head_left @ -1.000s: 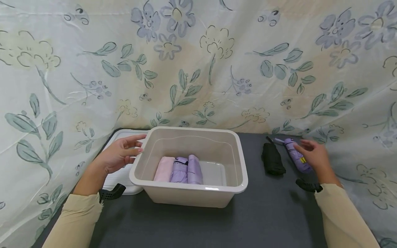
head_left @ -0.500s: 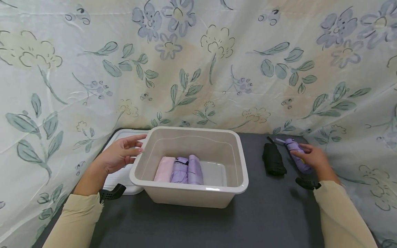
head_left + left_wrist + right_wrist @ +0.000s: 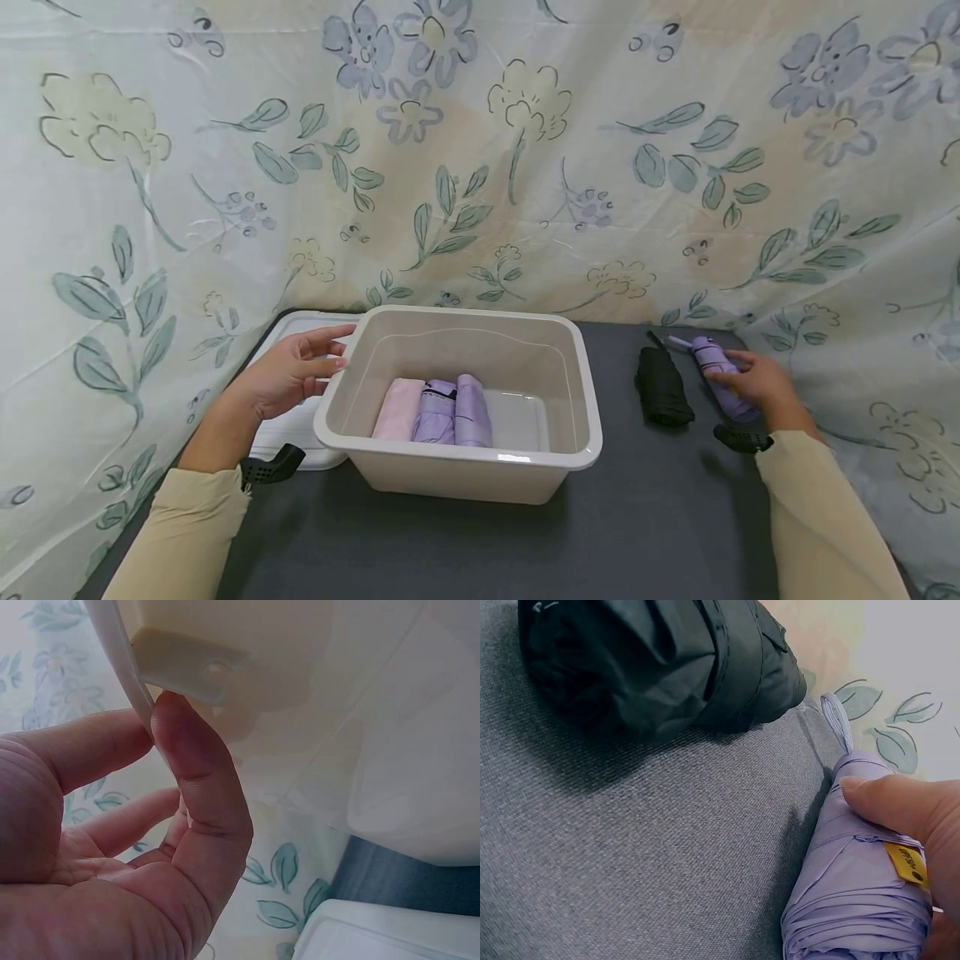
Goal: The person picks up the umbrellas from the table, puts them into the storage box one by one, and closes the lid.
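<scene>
On the left, my left hand (image 3: 288, 375) pinches the side rim of a beige plastic storage bin (image 3: 457, 477); the left wrist view shows thumb and a bent finger at the rim's edge. Inside the bin a pink folded bundle (image 3: 398, 410) and two purple folded bundles (image 3: 472, 412) lie side by side. At the right, my right hand (image 3: 767, 390) grips a purple folded umbrella (image 3: 855, 900) with a yellow tag and a wrist loop. Its thumb lies across the top, while the other fingers are mostly hidden behind. Beside it lies a black folded umbrella (image 3: 663, 392).
A white lid (image 3: 296, 446) lies to the left, partly under the bin's side and my left hand. A flowered curtain (image 3: 465, 192) hangs behind and along both sides of the dark grey table (image 3: 450, 554).
My right hand has moved slightly left and closed onto the purple umbrella, its thumb coming down across it. The left hand and the bin have stayed in place.
</scene>
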A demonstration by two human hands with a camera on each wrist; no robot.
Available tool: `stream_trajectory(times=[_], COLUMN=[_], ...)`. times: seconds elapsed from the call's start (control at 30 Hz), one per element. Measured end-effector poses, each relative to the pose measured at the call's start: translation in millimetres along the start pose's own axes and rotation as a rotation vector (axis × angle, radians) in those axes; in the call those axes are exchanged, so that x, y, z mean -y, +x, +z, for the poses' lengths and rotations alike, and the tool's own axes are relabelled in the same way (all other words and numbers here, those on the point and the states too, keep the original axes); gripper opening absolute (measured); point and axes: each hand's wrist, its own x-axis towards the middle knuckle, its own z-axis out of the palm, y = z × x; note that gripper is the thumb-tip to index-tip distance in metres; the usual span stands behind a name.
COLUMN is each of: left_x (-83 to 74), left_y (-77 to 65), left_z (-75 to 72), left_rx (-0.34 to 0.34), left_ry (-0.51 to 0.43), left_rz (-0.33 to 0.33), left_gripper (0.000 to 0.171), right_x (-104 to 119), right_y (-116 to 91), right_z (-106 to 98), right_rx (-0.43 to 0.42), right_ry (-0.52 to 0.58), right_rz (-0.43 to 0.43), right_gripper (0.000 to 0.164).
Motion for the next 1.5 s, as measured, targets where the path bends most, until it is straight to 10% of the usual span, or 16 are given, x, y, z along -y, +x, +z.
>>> stream_trajectory(times=[0.7,1.5], left_x=[-2.8,-2.6], left_y=[0.8,3.2], left_z=[-1.1,-5.3], left_rx=[0.004,0.029], left_ry=[0.019,0.004], left_rz=[-0.003,0.009], left_gripper=[0.070,0.071], right_x=[10,22], right_y=[8,18], right_z=[-6,-16], right_rx=[0.087,0.206], right_ry=[-0.088,-0.139], right_rz=[-0.085,-0.077], right_gripper=[0.064,0.074])
